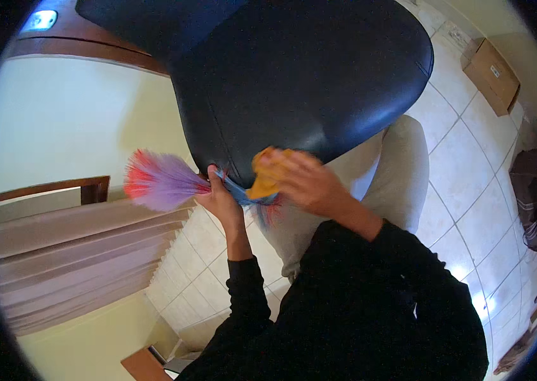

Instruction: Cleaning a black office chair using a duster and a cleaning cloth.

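Note:
My left hand (pixel 218 195) is closed around the narrow neck of a bristly duster (pixel 168 181), whose fanned pink and lilac bristles point left. A blue part with loose blue and red strands at its end runs right from that hand, below the seat's edge. In my right hand (pixel 309 183) is a bunched yellow-orange cloth (pixel 268 174), one corner of it over the blue part. Both hands are at the near edge of a black padded seat or backrest (pixel 306 71). My right fingers are somewhat blurred.
A cardboard box (pixel 492 76) stands by the wall at upper right on the tiled floor (pixel 468 157). Dark cloth (pixel 533 190) lies at the far right. A pinkish curtain (pixel 78 252) hangs at the left, and a brown item (pixel 144 364) is at lower left.

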Motion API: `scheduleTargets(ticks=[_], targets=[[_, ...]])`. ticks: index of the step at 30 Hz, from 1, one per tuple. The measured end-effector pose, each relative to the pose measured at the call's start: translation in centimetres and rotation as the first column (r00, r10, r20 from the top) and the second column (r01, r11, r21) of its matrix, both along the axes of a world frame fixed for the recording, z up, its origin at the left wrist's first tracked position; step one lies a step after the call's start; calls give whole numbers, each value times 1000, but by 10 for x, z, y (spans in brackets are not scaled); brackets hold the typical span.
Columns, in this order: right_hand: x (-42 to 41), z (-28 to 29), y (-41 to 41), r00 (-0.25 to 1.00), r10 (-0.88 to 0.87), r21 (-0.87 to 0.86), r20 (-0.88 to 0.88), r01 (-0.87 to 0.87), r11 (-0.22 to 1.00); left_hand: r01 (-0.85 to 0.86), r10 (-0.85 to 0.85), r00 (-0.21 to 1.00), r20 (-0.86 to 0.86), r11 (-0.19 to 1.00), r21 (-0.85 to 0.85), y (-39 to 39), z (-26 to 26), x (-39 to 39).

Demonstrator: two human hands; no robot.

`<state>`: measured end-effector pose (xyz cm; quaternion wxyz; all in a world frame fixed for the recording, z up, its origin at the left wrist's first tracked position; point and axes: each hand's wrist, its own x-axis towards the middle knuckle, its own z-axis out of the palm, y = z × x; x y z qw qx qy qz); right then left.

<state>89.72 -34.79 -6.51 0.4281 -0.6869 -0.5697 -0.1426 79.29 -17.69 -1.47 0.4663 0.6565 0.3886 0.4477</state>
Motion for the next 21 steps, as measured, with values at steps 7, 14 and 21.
scheduleTargets(ticks=[7,14,21], targets=[[72,13,-65,667,-737,-83,-111,733,675,-147,148,988,-54,989,16,-3,1,4],[-13,6,-4,995,-93,-71,17,94,993,-49,45,997,-67,997,-61,-8,3,5],[96,36,-74,772,-635,-191,-26,620,761,-91,96,995,-34,989,116,-2,3,4]])
